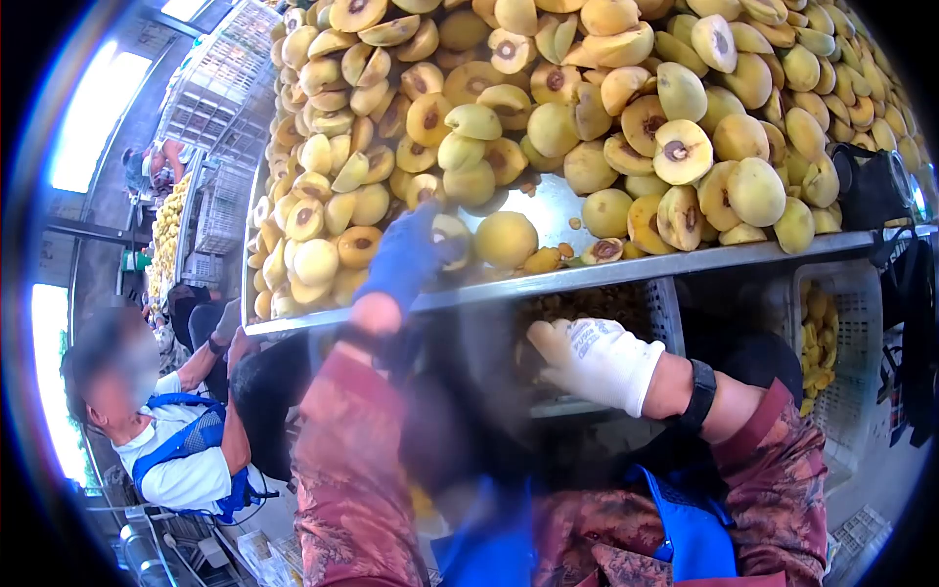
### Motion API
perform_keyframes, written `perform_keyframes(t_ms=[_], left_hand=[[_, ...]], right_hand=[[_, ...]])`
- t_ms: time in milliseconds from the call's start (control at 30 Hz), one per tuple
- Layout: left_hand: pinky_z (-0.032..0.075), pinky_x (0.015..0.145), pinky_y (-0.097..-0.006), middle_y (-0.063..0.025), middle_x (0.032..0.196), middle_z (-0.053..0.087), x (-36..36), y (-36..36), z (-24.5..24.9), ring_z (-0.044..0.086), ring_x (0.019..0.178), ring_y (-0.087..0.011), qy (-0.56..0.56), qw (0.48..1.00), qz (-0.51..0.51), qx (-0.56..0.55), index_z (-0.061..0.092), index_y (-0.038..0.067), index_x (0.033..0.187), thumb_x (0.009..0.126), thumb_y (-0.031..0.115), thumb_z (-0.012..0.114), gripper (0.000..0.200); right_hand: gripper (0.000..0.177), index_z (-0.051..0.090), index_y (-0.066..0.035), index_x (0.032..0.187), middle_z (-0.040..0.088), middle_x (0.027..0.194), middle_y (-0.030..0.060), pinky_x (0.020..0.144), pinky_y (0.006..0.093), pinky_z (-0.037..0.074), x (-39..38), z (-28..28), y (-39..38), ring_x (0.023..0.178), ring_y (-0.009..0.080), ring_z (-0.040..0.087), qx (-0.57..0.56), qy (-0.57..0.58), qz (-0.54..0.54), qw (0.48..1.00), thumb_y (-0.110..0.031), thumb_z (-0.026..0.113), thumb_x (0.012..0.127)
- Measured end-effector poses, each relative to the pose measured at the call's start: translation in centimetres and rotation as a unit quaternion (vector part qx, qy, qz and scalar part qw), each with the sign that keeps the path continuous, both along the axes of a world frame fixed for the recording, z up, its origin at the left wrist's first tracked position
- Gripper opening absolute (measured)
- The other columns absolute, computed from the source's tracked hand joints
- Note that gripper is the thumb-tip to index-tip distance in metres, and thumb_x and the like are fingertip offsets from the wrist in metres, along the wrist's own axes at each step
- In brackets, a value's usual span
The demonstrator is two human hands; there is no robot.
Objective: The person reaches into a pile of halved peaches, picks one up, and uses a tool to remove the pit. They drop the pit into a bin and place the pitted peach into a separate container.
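My left hand [403, 256], in a blue glove, is at the near edge of the metal table [554, 207]. Its fingers are blurred but appear closed round a halved yellow peach [451, 241] with a brown centre. Just to the right of it lies a rounded peach piece [506, 240]. Lower down, in front of the table edge, my right hand [599, 360] wears a white glove with yellow-stained fingertips. Those fingers are curled, and whatever they hold is hidden. Beneath that hand is a crate [665, 311] with dark brown bits inside.
Halved peaches [682, 152] are heaped across the table. A pale crate [849, 362] with yellow pieces stands below at the right, near a black bag [869, 186]. At the left sits a co-worker [181, 440] in a blue apron. Stacked crates [220, 83] rise behind.
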State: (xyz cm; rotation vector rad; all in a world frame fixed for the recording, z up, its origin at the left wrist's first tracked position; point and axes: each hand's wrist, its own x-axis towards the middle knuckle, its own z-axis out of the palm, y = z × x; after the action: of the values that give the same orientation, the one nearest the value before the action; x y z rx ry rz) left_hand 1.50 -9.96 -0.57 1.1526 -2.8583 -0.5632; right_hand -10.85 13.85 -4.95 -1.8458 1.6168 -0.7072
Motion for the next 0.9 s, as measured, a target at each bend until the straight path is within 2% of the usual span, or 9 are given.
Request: perform_keyframes(t_ms=[67, 167, 300, 400, 500, 533, 633, 733, 900], left_hand=[[0.048, 0.089, -0.0366, -0.0182, 0.109, 0.064, -0.3, -0.3, -1.4, 0.063, 0.102, -0.0281, 0.037, 0.999, -0.027, 0.003, 0.056, -0.001, 0.122, 0.071, 0.023, 0.076, 0.059], [0.050, 0.080, -0.0295, -0.0132, 0.100, 0.064, -0.2, 0.8, 0.0, 0.064, 0.090, -0.0186, 0.063, 0.978, 0.107, 0.168, 0.059, 0.001, 0.113, 0.071, 0.017, 0.076, 0.049], [0.049, 0.078, -0.0235, -0.0088, 0.101, 0.062, 0.3, 4.3, 0.4, 0.060, 0.087, -0.0104, 0.414, 0.811, 0.157, 0.383, 0.059, -0.002, 0.110, 0.077, 0.004, 0.064, 0.034], [0.051, 0.084, -0.0289, -0.0115, 0.112, 0.058, 0.7, 7.6, -0.2, 0.060, 0.099, -0.0177, 0.506, 0.751, 0.143, 0.399, 0.053, -0.002, 0.120, 0.083, 0.009, 0.061, 0.040], [0.053, 0.086, -0.0334, -0.0134, 0.114, 0.058, 1.4, 8.8, -0.5, 0.061, 0.099, -0.0222, 0.365, 0.931, -0.008, 0.028, 0.054, -0.002, 0.121, 0.090, 0.018, 0.057, 0.037], [0.053, 0.085, -0.0339, -0.0137, 0.114, 0.058, 0.7, 10.0, -0.9, 0.061, 0.097, -0.0227, 0.437, 0.876, 0.084, 0.188, 0.054, -0.003, 0.120, 0.091, 0.020, 0.056, 0.036], [0.052, 0.083, -0.0357, -0.0147, 0.111, 0.061, 0.8, 10.4, -2.4, 0.062, 0.094, -0.0250, 0.453, 0.843, 0.127, 0.263, 0.055, -0.004, 0.118, 0.096, 0.025, 0.048, 0.037], [0.052, 0.090, -0.0379, -0.0144, 0.113, 0.062, 0.6, 10.1, -3.0, 0.063, 0.101, -0.0262, 0.428, 0.875, 0.095, 0.203, 0.054, -0.001, 0.120, 0.102, 0.042, 0.037, 0.049], [0.051, 0.092, -0.0406, -0.0146, 0.117, 0.059, -0.3, 11.5, -2.1, 0.061, 0.103, -0.0257, 0.425, 0.902, 0.045, 0.058, 0.050, -0.001, 0.126, 0.103, 0.041, 0.037, 0.050]], right_hand=[[0.034, 0.051, -0.003, 0.108, 0.065, 0.089, 0.0202, 0.066, 0.0452, 0.051, -0.2, 1.2, -0.9, 0.077, 0.0356, 0.066, 0.038, -0.091, -0.044, 0.994, -0.023, 0.063, 0.084], [0.038, 0.050, -0.003, 0.111, 0.063, 0.086, 0.0200, 0.069, 0.0443, 0.050, 0.2, 1.7, -1.6, 0.074, 0.0387, 0.063, 0.015, -0.258, -0.117, 0.959, -0.025, 0.065, 0.084], [0.044, 0.050, 0.001, 0.117, 0.060, 0.104, 0.0257, 0.086, 0.0447, 0.047, 0.0, 3.5, -2.5, 0.101, 0.0440, 0.057, -0.018, -0.240, -0.137, 0.961, -0.024, 0.067, 0.085], [0.044, 0.049, 0.002, 0.116, 0.061, 0.100, 0.0267, 0.082, 0.0454, 0.048, 0.4, 3.9, -2.7, 0.097, 0.0444, 0.058, -0.043, -0.247, -0.145, 0.957, -0.023, 0.067, 0.085], [0.040, 0.049, 0.004, 0.110, 0.061, 0.090, 0.0271, 0.074, 0.0460, 0.049, 0.8, 4.0, -2.6, 0.087, 0.0442, 0.060, -0.040, -0.184, -0.164, 0.968, -0.022, 0.067, 0.085], [0.039, 0.048, 0.004, 0.108, 0.061, 0.087, 0.0269, 0.071, 0.0463, 0.049, 1.0, 3.5, -2.5, 0.084, 0.0440, 0.061, -0.046, -0.176, -0.166, 0.969, -0.022, 0.066, 0.085], [0.036, 0.047, 0.005, 0.103, 0.061, 0.080, 0.0263, 0.065, 0.0470, 0.049, 1.2, 2.3, -2.6, 0.077, 0.0435, 0.061, -0.059, -0.151, -0.166, 0.973, -0.022, 0.065, 0.086], [0.033, 0.046, 0.005, 0.101, 0.060, 0.079, 0.0261, 0.064, 0.0475, 0.048, 1.2, 2.2, -2.8, 0.076, 0.0436, 0.061, -0.051, -0.137, -0.165, 0.975, -0.021, 0.063, 0.087], [0.028, 0.046, 0.004, 0.101, 0.061, 0.080, 0.0260, 0.067, 0.0490, 0.047, 1.4, 2.4, -2.9, 0.079, 0.0448, 0.060, -0.028, -0.164, -0.177, 0.970, -0.015, 0.059, 0.087]])
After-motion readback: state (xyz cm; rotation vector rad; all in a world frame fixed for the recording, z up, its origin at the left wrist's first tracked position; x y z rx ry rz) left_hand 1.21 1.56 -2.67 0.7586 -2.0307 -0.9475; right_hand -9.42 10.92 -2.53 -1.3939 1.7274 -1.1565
